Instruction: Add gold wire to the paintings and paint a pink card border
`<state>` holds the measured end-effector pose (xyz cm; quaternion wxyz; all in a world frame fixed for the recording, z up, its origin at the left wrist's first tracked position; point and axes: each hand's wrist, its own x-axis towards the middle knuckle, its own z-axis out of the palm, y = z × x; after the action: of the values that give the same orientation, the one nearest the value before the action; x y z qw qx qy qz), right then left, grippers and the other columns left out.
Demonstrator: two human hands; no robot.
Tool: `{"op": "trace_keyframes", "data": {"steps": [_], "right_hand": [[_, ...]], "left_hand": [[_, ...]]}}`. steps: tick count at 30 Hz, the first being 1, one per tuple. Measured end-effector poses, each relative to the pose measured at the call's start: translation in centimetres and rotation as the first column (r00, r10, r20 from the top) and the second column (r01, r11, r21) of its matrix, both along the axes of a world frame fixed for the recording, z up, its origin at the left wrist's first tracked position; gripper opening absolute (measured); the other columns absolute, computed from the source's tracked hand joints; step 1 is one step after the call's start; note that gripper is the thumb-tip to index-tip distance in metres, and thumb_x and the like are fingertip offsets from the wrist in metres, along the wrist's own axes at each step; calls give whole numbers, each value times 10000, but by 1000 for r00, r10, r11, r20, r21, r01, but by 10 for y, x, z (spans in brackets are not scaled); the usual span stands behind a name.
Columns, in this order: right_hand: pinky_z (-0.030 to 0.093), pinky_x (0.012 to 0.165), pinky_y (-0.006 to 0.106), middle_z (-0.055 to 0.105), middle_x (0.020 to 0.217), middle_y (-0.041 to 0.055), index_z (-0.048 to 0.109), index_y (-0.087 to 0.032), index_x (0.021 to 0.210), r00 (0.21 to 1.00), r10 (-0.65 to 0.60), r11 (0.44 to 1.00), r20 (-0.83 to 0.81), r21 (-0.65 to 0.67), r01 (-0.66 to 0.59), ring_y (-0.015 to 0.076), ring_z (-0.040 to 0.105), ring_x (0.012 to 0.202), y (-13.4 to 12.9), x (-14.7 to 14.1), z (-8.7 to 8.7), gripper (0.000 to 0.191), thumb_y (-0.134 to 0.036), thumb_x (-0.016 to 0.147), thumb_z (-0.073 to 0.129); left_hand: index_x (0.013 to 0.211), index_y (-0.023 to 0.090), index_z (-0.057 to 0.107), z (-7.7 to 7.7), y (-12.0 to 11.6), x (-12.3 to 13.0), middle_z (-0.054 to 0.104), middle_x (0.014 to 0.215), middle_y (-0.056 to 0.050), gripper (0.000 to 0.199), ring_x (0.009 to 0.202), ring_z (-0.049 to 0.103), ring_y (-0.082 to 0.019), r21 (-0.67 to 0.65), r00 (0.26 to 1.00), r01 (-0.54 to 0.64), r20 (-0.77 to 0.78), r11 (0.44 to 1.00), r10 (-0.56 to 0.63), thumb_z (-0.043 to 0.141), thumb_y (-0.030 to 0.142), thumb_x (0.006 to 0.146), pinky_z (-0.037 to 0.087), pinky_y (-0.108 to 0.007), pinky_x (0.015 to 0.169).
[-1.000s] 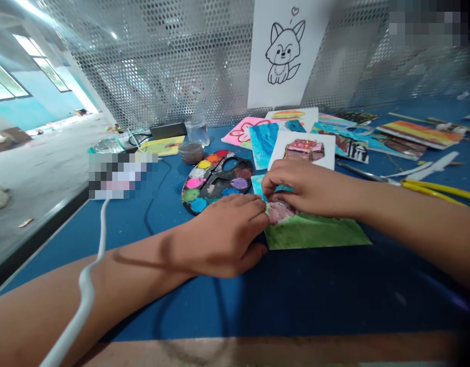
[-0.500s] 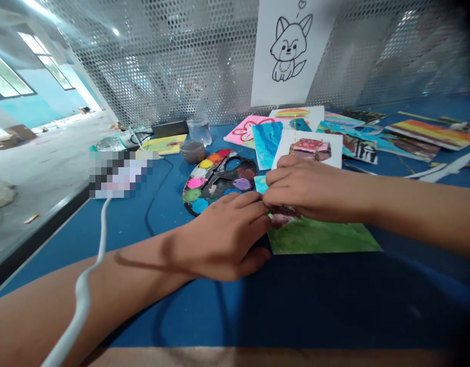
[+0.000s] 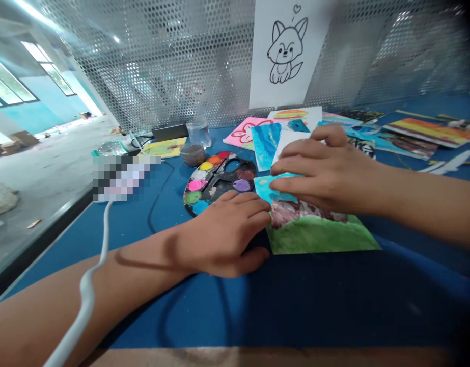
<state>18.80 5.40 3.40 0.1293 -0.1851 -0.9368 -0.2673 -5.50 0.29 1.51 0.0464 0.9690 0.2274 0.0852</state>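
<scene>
My left hand rests on the table at the left edge of a small painting, which has blue sky, a brown-white band and green ground. Its fingers are bent and pressed together with their tips on that edge; the thumb lies apart below. My right hand spreads its fingers above the upper part of the painting, with nothing visible in them. It covers most of a white card behind. Left of the painting lies a black paint palette with several bright colours, partly hidden by my left hand.
Behind the palette stand a cup of murky water and a clear cup. A fox drawing hangs on the perforated metal screen. Several painted cards, including an orange striped one, lie at the back right. A white cable crosses my left forearm.
My right hand has moved up and right, away from my left fingertips, and its fingers have spread. More of the painting's blue and brown parts shows. My left hand has barely moved.
</scene>
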Motion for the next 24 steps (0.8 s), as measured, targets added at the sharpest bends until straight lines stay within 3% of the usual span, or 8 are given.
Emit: {"op": "trace_keyframes", "data": {"steps": [3, 8, 15, 20, 24], "right_hand": [[270, 818, 434, 703, 943, 72, 741, -260, 983, 993, -118, 992, -9, -47, 118, 256, 559, 964, 4, 2, -5, 394, -334, 1052, 360], [226, 785, 406, 677, 761, 38, 721, -224, 862, 994, -102, 991, 46, -78, 106, 222, 530, 850, 12, 1, -16, 269, -277, 1011, 502], [223, 867, 434, 711, 863, 10, 714, -229, 891, 999, -43, 981, 16, -187, 45, 233, 553, 941, 15, 1, -16, 160, -303, 976, 600], [222, 833, 428, 687, 841, 18, 715, -233, 856, 999, -32, 987, -7, -158, 30, 242, 551, 921, 18, 1, -16, 219, -345, 975, 569], [219, 829, 429, 691, 861, 19, 708, -234, 864, 1000, -27, 987, 3, -159, 27, 249, 546, 942, 18, 1, -16, 233, -350, 976, 541]], "left_hand": [[1073, 113, 618, 0, -1, 0, 635, 1225, -138, 270, 1159, 561, -311, 0, 1000, -6, 2, 1000, 6, 565, 313, 899, 397, -473, 990], [1068, 109, 614, 1, -1, 1, 629, 1248, -134, 273, 1169, 554, -304, -13, 1000, -9, -3, 1000, 9, 561, 315, 897, 391, -464, 960], [1051, 94, 636, -1, 0, 1, 641, 1206, -150, 314, 1158, 557, -322, 34, 1000, 8, -28, 999, -7, 545, 354, 900, 386, -472, 901], [1116, 85, 650, -2, 3, -1, 627, 1304, -167, 383, 1256, 500, -372, 105, 999, 23, -41, 994, -18, 524, 386, 916, 350, -523, 959], [1123, 123, 649, 0, 5, -1, 645, 1296, -131, 373, 1262, 491, -384, 121, 999, 18, -53, 992, -11, 520, 400, 910, 343, -512, 871]]}}
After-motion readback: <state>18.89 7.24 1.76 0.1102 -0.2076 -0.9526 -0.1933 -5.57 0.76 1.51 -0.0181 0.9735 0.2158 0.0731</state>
